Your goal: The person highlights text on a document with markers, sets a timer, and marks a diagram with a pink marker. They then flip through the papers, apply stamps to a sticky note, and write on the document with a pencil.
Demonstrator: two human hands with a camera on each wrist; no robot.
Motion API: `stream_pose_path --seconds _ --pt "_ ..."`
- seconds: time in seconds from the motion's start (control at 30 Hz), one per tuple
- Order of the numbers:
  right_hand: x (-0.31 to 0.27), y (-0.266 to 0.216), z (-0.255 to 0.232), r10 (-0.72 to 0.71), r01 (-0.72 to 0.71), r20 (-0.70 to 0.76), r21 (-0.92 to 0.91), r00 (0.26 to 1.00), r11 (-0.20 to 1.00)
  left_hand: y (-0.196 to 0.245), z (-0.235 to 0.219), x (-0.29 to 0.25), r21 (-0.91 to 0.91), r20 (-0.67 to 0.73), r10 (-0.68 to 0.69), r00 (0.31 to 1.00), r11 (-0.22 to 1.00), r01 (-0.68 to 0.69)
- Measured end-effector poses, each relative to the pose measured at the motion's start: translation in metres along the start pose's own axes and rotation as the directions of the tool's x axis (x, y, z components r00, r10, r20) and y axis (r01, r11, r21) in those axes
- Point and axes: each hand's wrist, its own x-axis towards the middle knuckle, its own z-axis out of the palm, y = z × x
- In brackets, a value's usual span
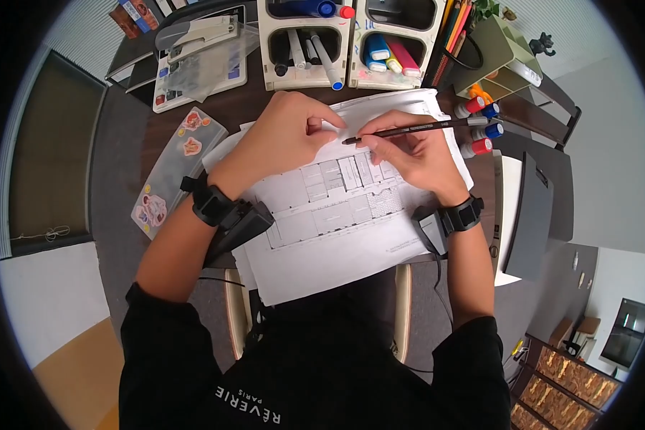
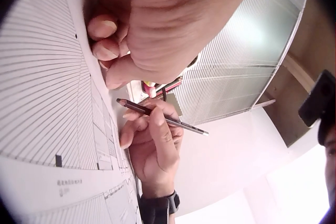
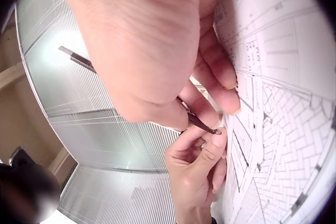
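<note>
A dark pencil with a silver end (image 1: 437,126) is pinched between the thumb and fingers of my right hand (image 1: 419,156). Its sharpened tip points left, toward my left hand. My left hand (image 1: 283,132) rests over the upper part of the printed floor-plan sheet (image 1: 315,269), its fingers loosely bent and its thumb and index fingertips a little apart. In the right wrist view, the pencil tip overlaps the left thumb (image 3: 212,148). Several sheets lie stacked under both hands, the drawing uppermost.
Pen organisers (image 1: 304,68) with markers and highlighters stand at the back. Left lie a stickered translucent case (image 1: 175,168) and a white box (image 1: 166,97). Several red and blue capped bottles (image 1: 476,147) sit at the right, near a dark grey folder (image 1: 527,215).
</note>
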Motion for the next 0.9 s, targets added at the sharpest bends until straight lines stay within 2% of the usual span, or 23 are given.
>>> stream_pose_path --seconds 0.07,0.13,0.2,0.27,0.4,0.47,0.6,0.67,0.77,0.87,0.9 --pt "0.0 0.0 -0.003 -0.013 0.008 0.046 0.097 0.999 0.995 0.0 0.0 0.0 -0.026 0.019 -0.031 0.999 0.999 0.031" --pt "-0.001 -0.005 -0.007 -0.012 0.006 0.056 0.107 0.998 0.994 0.0 0.001 0.0 0.02 -0.007 0.012 1.0 1.0 -0.012" --pt "-0.002 -0.006 -0.01 -0.013 0.005 0.069 0.119 0.998 0.993 0.001 0.001 0.0 0.022 -0.001 -0.001 1.0 1.0 0.001" --pt "-0.002 -0.002 -0.014 -0.098 0.081 0.095 0.177 0.991 0.981 0.003 0.0 0.0 0.024 0.004 -0.014 1.0 1.0 0.014" --pt "-0.001 -0.001 -0.011 -0.04 0.023 0.087 0.19 0.995 0.982 0.003 0.0 0.0 0.025 0.005 -0.026 1.0 0.999 0.026" --pt "0.0 0.001 -0.006 0.012 -0.016 0.023 0.159 1.0 0.987 0.003 0.0 0.0 0.012 0.012 -0.036 0.999 0.999 0.036" --pt "0.0 -0.001 -0.003 0.035 -0.035 0.001 0.126 0.999 0.991 0.003 0.0 0.0 0.039 -0.015 0.015 1.0 0.999 -0.015" --pt "-0.001 -0.001 -0.001 -0.049 0.049 -0.009 0.015 0.999 0.999 0.003 0.0 0.0 0.049 -0.017 0.038 0.999 0.998 -0.037" --pt "-0.002 0.0 0.005 -0.09 0.09 -0.011 -0.033 0.996 0.995 0.006 -0.001 0.0 0.015 -0.01 -0.002 1.0 1.0 0.002" --pt "0.001 0.0 0.007 -0.06 0.058 -0.027 -0.055 0.998 0.997 0.005 0.0 -0.001 0.002 0.007 -0.035 0.999 0.999 0.035" --pt "0.001 0.0 0.007 -0.056 0.054 -0.026 -0.054 0.998 0.997 0.004 0.0 0.0 0.01 -0.009 -0.004 1.0 1.0 0.004"
